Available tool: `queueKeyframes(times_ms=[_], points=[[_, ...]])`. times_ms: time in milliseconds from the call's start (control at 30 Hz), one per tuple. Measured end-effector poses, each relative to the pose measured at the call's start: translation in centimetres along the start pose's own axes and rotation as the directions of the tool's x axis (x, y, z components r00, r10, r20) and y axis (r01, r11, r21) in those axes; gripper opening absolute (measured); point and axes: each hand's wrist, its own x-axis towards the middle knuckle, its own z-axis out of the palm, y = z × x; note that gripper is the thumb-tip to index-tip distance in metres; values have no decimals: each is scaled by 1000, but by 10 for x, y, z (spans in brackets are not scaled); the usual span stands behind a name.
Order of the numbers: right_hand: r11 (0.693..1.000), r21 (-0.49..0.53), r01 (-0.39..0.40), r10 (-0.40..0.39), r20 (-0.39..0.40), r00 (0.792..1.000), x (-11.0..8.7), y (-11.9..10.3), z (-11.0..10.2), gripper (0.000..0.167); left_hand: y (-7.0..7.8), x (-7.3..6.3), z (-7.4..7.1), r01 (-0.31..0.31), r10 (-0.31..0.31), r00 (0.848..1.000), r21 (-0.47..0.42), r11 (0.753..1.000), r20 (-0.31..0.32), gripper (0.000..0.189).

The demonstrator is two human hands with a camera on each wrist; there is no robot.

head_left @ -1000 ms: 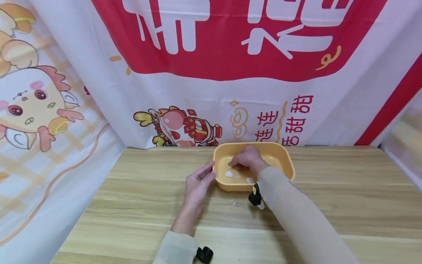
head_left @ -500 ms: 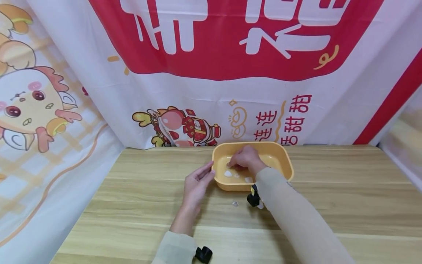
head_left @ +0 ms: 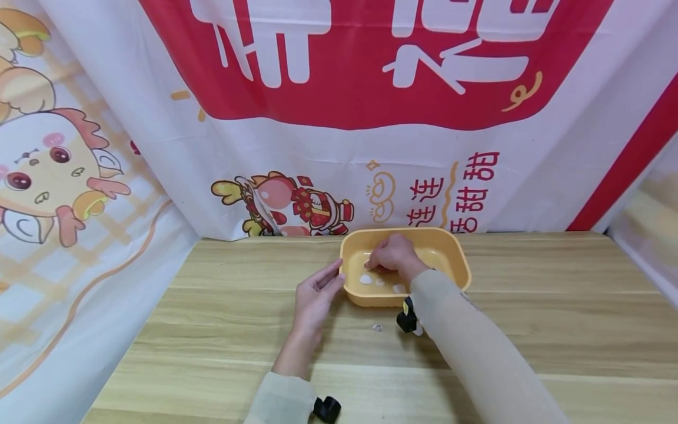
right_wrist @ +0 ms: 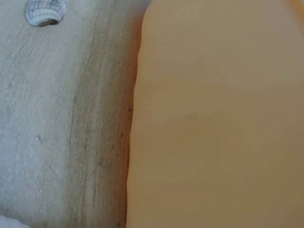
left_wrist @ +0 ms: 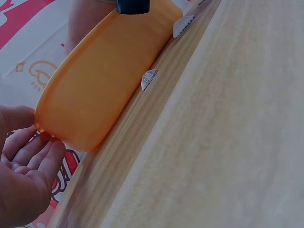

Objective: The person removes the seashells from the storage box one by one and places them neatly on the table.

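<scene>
Inside the yellow basin [head_left: 371, 299] my right hand [head_left: 394, 254] is lowered, thumb and fingers pinching a small pale thing at the floor, apparently a seashell [head_left: 367, 265], mostly hidden by the fingertips. Several white seashells [head_left: 365, 279] lie on the basin floor. My left hand [head_left: 313, 298] touches the basin's left end from outside; in the left wrist view its fingers [left_wrist: 47, 154] rest against the wall below the rim. The right wrist view shows only the basin's outer wall [right_wrist: 218, 133] and shells on the table, not the hand.
A ribbed seashell [left_wrist: 148, 79] and a longer pale one [left_wrist: 183, 25] lie on the wooden table [head_left: 222, 330] in front of the basin. A printed cloth [head_left: 318, 141] hangs just behind the table. Black wrist cameras [head_left: 406, 318] sit by the cuffs.
The head view shifts slightly. Both hands keep nearly the same places, left at the basin's end, right inside it, with the fingertips moving only very little.
</scene>
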Motion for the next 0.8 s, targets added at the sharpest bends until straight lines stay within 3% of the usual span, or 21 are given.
queueKeyframes(times_ms=[800], points=[[999,-9,41,-41,25,999,-7,0,-3,18,1,0,0,8,-8,1000,1,1000,-8,39]])
